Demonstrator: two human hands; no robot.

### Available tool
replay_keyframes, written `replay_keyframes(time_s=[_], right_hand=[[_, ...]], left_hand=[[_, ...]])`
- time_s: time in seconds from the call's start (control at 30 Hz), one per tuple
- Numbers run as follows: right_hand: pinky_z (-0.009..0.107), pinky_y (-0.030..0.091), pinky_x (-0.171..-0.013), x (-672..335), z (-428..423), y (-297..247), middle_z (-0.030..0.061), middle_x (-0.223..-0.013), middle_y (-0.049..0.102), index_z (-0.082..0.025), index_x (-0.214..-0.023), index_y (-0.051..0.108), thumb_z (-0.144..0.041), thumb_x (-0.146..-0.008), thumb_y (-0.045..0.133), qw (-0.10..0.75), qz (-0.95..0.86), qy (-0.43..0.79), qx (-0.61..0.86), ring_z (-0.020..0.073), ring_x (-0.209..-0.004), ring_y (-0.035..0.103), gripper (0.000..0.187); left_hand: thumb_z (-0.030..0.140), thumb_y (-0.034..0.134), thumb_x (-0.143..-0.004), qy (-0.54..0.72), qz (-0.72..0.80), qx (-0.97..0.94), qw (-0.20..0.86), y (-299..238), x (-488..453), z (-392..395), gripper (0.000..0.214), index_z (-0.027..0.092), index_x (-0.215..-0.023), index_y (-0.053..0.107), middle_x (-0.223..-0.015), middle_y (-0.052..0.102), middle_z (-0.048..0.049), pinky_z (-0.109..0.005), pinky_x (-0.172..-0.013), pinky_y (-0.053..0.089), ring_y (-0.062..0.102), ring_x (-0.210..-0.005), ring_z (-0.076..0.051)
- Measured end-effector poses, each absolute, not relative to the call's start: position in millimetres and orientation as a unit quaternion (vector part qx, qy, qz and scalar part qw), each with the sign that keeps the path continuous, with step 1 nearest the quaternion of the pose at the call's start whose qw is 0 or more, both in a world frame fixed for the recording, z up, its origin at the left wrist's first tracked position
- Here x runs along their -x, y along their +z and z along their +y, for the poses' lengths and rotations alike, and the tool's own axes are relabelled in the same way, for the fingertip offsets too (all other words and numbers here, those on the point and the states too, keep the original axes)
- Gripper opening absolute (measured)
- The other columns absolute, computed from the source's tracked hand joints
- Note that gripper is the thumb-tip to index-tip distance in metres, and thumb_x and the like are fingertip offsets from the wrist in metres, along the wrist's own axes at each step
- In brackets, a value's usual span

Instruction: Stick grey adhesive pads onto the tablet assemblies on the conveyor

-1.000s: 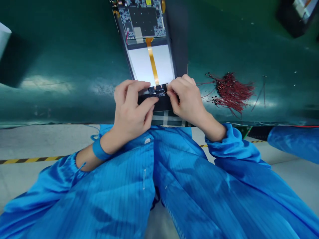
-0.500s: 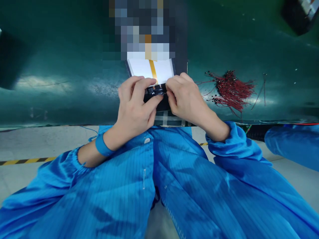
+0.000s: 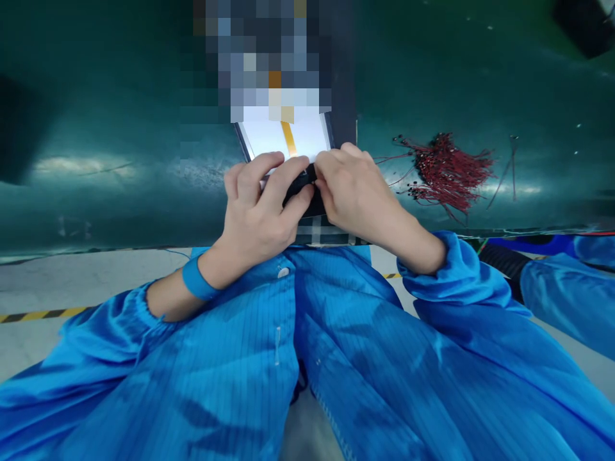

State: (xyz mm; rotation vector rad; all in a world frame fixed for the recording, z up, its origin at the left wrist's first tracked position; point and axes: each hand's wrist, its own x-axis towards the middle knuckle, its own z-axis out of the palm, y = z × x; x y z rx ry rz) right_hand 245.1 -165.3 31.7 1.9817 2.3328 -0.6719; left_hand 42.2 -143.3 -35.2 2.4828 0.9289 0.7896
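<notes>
A flat panel (image 3: 263, 136) with a bright white face, dark side edges and an amber strip (image 3: 288, 137) down its middle lies in front of me; its far part is pixelated. At its near end is a glossy black strip (image 3: 298, 184), mostly covered by my fingers. My left hand (image 3: 262, 208) pinches this strip between thumb and index finger, the other fingers curled over the panel's near left part. Close beside it, my right hand (image 3: 353, 186) is closed at the strip's right end, thumb against bent fingers. What lies between those fingertips is hidden.
Right of my hands, a bundle of thin dark red wires (image 3: 449, 169) lies on the green table (image 3: 144, 211), with a few loose wires (image 3: 510, 166) beyond it. A dark object (image 3: 583, 25) stands at the far right. Another person's blue sleeve (image 3: 567, 301) shows at the right.
My left index finger and thumb have come in over the black strip, covering more of it. My right hand stays at the right end. The view has shifted slightly.
</notes>
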Motion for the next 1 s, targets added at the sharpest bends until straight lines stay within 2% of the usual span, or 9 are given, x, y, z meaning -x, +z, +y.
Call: replay_keyframes(time_s=[0.33, 0.5, 0.57, 0.7, 0.77, 0.9, 0.93, 0.97, 1.0], right_hand=[[0.051, 0.047, -0.096, -251, -164, 19, 0.0132, -0.100, 0.069, -0.020, -0.106, 0.059, -0.020, -0.105, 0.052, -0.047, 0.743, -0.218, -0.631, 0.0354, -0.107, 0.063, 0.006], [0.043, 0.046, -0.088, -263, -161, 21, 0.0102, -0.093, 0.071, -0.022, -0.100, 0.061, -0.021, -0.105, 0.052, -0.072, 0.749, -0.233, -0.616, 0.0295, -0.096, 0.063, 0.010], [0.040, 0.044, -0.081, -270, -159, 28, 0.0080, -0.088, 0.070, -0.023, -0.094, 0.060, -0.022, -0.102, 0.055, -0.082, 0.749, -0.242, -0.611, 0.0266, -0.087, 0.063, 0.010], [0.038, 0.040, -0.070, -276, -148, 48, 0.0044, -0.078, 0.067, -0.024, -0.093, 0.062, -0.023, -0.097, 0.059, -0.109, 0.737, -0.233, -0.625, 0.0241, -0.074, 0.061, 0.005], [0.038, 0.040, -0.068, -274, -139, 57, 0.0041, -0.076, 0.066, -0.025, -0.093, 0.063, -0.023, -0.093, 0.061, -0.136, 0.736, -0.217, -0.626, 0.0242, -0.071, 0.060, 0.003], [0.041, 0.045, -0.071, -248, -110, 69, 0.0064, -0.085, 0.071, -0.026, -0.090, 0.063, -0.023, -0.092, 0.062, -0.184, 0.773, -0.215, -0.568, 0.0261, -0.077, 0.064, 0.004], [0.042, 0.047, -0.074, -235, -98, 69, 0.0068, -0.088, 0.073, -0.026, -0.089, 0.063, -0.024, -0.094, 0.062, -0.191, 0.787, -0.226, -0.541, 0.0265, -0.080, 0.065, 0.005], [0.043, 0.049, -0.077, -218, -83, 67, 0.0070, -0.092, 0.074, -0.026, -0.089, 0.062, -0.025, -0.095, 0.062, -0.199, 0.800, -0.239, -0.513, 0.0266, -0.083, 0.066, 0.006], [0.044, 0.051, -0.080, -198, -66, 64, 0.0070, -0.095, 0.074, -0.026, -0.088, 0.062, -0.026, -0.096, 0.062, -0.208, 0.811, -0.250, -0.485, 0.0265, -0.086, 0.067, 0.007]], left_hand=[[0.034, 0.066, -0.103, 0.283, 0.349, -0.857, 0.253, -44, -48, -139, 0.023, 0.029, -0.124, 0.073, -0.143, 0.072, -0.0103, -0.071, -0.116, 0.043, 0.060, -0.140, -0.042], [0.028, 0.063, -0.106, 0.296, 0.317, -0.842, 0.321, -43, -54, -130, 0.016, 0.031, -0.117, 0.075, -0.143, 0.071, -0.0072, -0.073, -0.117, 0.045, 0.059, -0.146, -0.043], [0.023, 0.060, -0.106, 0.300, 0.299, -0.865, 0.271, -38, -59, -135, 0.017, 0.027, -0.116, 0.074, -0.145, 0.071, -0.0058, -0.067, -0.116, 0.048, 0.061, -0.146, -0.040], [0.014, 0.053, -0.108, 0.293, 0.247, -0.923, 0.048, -27, -65, -143, 0.023, 0.022, -0.119, 0.072, -0.154, 0.067, -0.0055, -0.049, -0.116, 0.052, 0.059, -0.148, -0.030], [0.014, 0.052, -0.108, 0.287, 0.254, -0.924, -0.008, -23, -47, -137, 0.028, 0.023, -0.127, 0.070, -0.163, 0.060, -0.0057, -0.048, -0.120, 0.049, 0.052, -0.154, -0.029], [0.036, 0.054, -0.112, 0.410, 0.444, -0.795, -0.044, -24, 71, -102, 0.038, 0.038, -0.150, 0.057, -0.177, 0.036, 0.0043, -0.059, -0.131, 0.035, 0.032, -0.165, -0.031], [0.044, 0.055, -0.112, 0.453, 0.484, -0.746, -0.063, -28, 112, -89, 0.046, 0.034, -0.157, 0.048, -0.179, 0.026, -0.0001, -0.067, -0.131, 0.028, 0.022, -0.167, -0.037], [0.053, 0.060, -0.110, 0.482, 0.522, -0.702, -0.057, -34, 152, -73, 0.062, 0.029, -0.163, 0.037, -0.178, 0.025, -0.0072, -0.071, -0.125, 0.031, 0.023, -0.165, -0.042], [0.064, 0.068, -0.105, 0.513, 0.574, -0.638, 0.000, -42, 187, -57, 0.076, 0.033, -0.163, 0.031, -0.172, 0.034, -0.0058, -0.065, -0.117, 0.040, 0.031, -0.160, -0.038]])
